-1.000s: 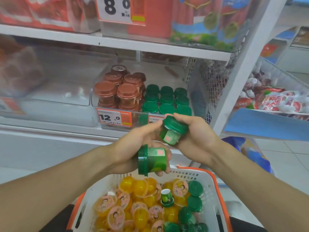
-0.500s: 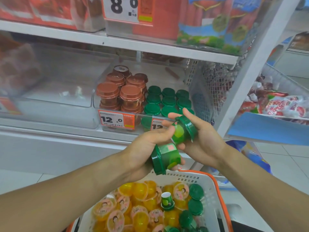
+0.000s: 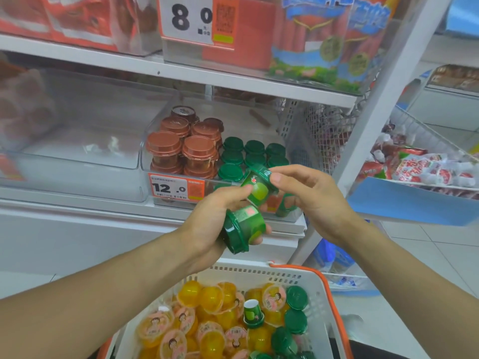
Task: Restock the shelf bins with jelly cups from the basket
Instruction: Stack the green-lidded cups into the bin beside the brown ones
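Observation:
My left hand [image 3: 207, 224] grips a green jelly cup [image 3: 243, 228] lying on its side, lid to the lower left. Just above it, a second green jelly cup [image 3: 259, 186] is tilted between both hands: my right hand [image 3: 313, 200] pinches it at the lid with thumb and fingers, while my left thumb tip touches its other side. Both hands are in front of the clear shelf bin [image 3: 160, 141], which holds brown-lidded cups [image 3: 181, 149] on the left and green-lidded cups [image 3: 254, 154] on the right. Below, the white basket [image 3: 321, 301] with an orange rim holds several yellow jelly cups [image 3: 207, 317] and green cups [image 3: 295, 320].
A 12.0 price tag [image 3: 169, 187] sits on the bin front. A clear bin [image 3: 77, 161] stands to the left, a wire mesh divider [image 3: 324, 136] to the right. A white upright post [image 3: 375, 120] and a side rack of red-and-white packets [image 3: 420, 167] are further right.
Both hands have risen a little toward the bin. The upper green cup has turned and tilted, and my right hand now pinches it by the fingertips instead of cupping it.

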A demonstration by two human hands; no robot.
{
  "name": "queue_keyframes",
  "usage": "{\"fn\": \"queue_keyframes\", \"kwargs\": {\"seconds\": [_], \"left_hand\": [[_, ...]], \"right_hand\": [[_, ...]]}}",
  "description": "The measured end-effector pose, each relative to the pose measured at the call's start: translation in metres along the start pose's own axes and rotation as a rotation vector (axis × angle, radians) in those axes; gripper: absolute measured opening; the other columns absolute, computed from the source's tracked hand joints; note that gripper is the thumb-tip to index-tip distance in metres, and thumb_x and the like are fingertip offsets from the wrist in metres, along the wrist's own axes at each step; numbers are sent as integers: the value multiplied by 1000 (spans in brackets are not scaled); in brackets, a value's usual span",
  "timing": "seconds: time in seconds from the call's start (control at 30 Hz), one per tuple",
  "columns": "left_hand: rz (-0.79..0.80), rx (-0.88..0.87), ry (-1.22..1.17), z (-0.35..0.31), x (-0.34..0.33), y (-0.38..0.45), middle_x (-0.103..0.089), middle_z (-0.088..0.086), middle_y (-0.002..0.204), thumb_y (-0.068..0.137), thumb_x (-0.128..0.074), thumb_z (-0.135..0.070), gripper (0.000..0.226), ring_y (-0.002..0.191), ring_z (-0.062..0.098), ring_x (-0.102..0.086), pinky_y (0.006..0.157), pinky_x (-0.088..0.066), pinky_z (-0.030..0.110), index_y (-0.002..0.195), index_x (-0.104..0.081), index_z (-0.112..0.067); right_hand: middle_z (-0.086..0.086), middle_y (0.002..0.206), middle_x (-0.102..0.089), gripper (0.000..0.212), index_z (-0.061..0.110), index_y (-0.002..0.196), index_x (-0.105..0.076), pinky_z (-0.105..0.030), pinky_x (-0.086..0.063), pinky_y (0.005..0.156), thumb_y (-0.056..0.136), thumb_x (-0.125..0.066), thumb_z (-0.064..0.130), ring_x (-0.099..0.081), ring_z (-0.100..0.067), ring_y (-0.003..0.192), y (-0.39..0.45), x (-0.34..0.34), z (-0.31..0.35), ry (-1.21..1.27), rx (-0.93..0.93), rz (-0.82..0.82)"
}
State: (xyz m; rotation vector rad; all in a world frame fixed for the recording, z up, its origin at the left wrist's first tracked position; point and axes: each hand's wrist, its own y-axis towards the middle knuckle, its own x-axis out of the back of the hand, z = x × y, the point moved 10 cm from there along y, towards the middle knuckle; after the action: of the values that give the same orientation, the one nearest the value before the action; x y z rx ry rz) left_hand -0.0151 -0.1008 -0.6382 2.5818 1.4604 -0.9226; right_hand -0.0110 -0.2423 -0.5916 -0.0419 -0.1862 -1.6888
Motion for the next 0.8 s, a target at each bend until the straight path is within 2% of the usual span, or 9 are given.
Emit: {"fn": "queue_keyframes", "kwargs": {"seconds": [0.1, 0.17, 0.27, 0.3, 0.43, 0.6, 0.67, 0.73, 0.8], "left_hand": [[-102, 47, -104, 0, 10, 0, -66, 25, 94, 97, -51, -27, 37, 65, 39, -67, 50, -54, 34, 119, -59, 2], [-190, 89, -133, 4, 20, -2, -66, 24, 86, 100, -47, -25, 29, 67, 39, -68, 51, -55, 35, 111, -56, -1], [-232, 181, -48, 12, 30, -6, -67, 23, 92, 99, -46, -23, 29, 81, 39, -68, 58, -58, 38, 111, -60, -1], [-240, 207, -20, 14, 32, -8, -67, 22, 94, 99, -46, -23, 28, 85, 39, -67, 63, -58, 39, 111, -62, -2], [-248, 272, -5, 16, 40, -12, -64, 23, 102, 93, -53, -20, 29, 92, 41, -65, 78, -58, 45, 117, -58, -5], [-248, 290, -49, 21, 50, -6, -61, 20, 104, 91, -55, -20, 34, 95, 37, -60, 94, -54, 52, 121, -57, -4], [-274, 282, -63, 20, 52, -4, -61, 20, 104, 92, -58, -20, 26, 95, 37, -61, 86, -58, 50, 114, -57, -6], [-300, 288, -69, 18, 51, -3, -62, 21, 106, 94, -61, -22, 21, 102, 38, -64, 70, -61, 43, 109, -57, -7], [-316, 303, -74, 19, 49, -2, -62, 21, 110, 95, -63, -27, 23, 109, 40, -64, 58, -61, 37, 109, -59, -8]], "right_hand": [[9, 79, -73, 18, 10, 102, -75, -11, -46, 63, 86, -74, 17, -63, 2, 70, 10, 7, 20, -53, 97, -90], [7, 84, -75, 17, 12, 102, -76, -13, -49, 65, 86, -75, 16, -66, -1, 75, 20, 10, 25, -115, 130, -149], [1, 93, -77, 20, 20, 103, -75, -33, -58, 84, 84, -79, 26, -70, -21, 86, 42, 8, 12, -302, 108, -185], [0, 95, -76, 23, 22, 105, -74, -36, -58, 87, 84, -79, 29, -70, -21, 86, 49, 5, 5, -357, 91, -177], [7, 105, -71, 28, 23, 112, -71, -26, -52, 81, 87, -74, 33, -63, -6, 80, 67, -12, -3, -618, 101, -103], [7, 100, -69, 27, 24, 115, -70, -23, -45, 78, 89, -73, 31, -63, -10, 85, 86, -17, 5, -672, 109, -130], [3, 92, -68, 26, 24, 114, -70, -24, -46, 79, 89, -73, 31, -63, -12, 83, 98, -16, 4, -668, 103, -158], [1, 88, -65, 26, 24, 115, -69, -25, -46, 81, 90, -71, 30, -63, -16, 83, 113, -16, 4, -677, 95, -184], [-1, 102, -64, 28, 21, 120, -66, -26, -45, 85, 92, -69, 28, -60, -18, 91, 136, -18, 5, -723, 83, -191]]}}
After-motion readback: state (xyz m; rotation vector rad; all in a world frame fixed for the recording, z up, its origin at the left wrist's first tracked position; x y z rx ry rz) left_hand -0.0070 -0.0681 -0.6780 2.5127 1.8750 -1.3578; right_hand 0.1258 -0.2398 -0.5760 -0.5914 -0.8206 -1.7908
